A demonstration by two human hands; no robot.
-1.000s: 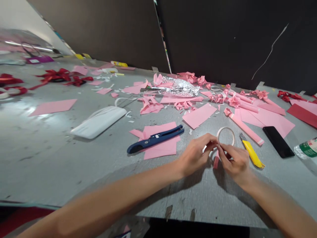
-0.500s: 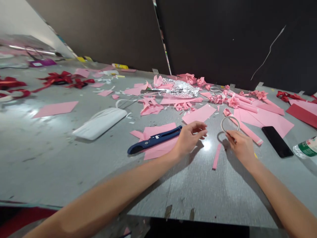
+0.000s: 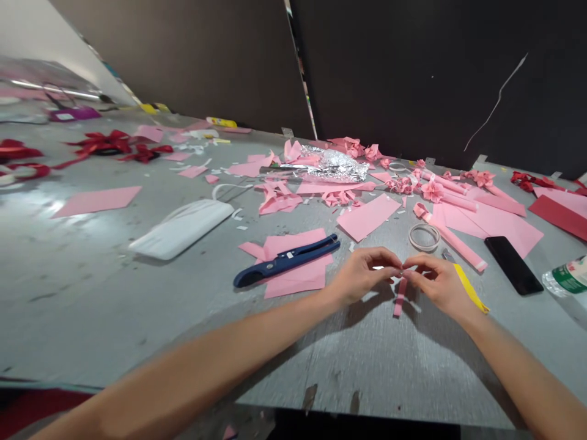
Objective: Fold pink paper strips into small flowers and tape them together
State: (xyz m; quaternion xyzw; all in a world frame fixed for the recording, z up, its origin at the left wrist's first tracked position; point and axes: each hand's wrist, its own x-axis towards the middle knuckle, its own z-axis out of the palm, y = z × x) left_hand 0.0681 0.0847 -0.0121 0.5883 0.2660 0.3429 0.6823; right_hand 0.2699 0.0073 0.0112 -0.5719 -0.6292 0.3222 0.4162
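My left hand (image 3: 364, 274) and my right hand (image 3: 435, 282) meet fingertip to fingertip low over the grey table (image 3: 114, 287). Both pinch something small between them that I cannot make out, perhaps a bit of tape. A narrow pink paper strip (image 3: 400, 297) lies on the table just under the fingertips. The ring of tape (image 3: 424, 236) lies flat on the table beyond my right hand, apart from it. A yellow utility knife (image 3: 468, 286) lies right beside my right hand.
Blue-handled scissors (image 3: 284, 261) rest on pink sheets (image 3: 298, 269) left of my hands. A white mask (image 3: 181, 227), crumpled foil (image 3: 337, 164), pink paper flowers (image 3: 431, 188), rolled pink tubes (image 3: 454, 239), a black phone (image 3: 513, 264) and a bottle (image 3: 566, 276) lie around.
My right hand has put the tape ring down on the table and come back toward me. Both hands have closed together over the pink strip.
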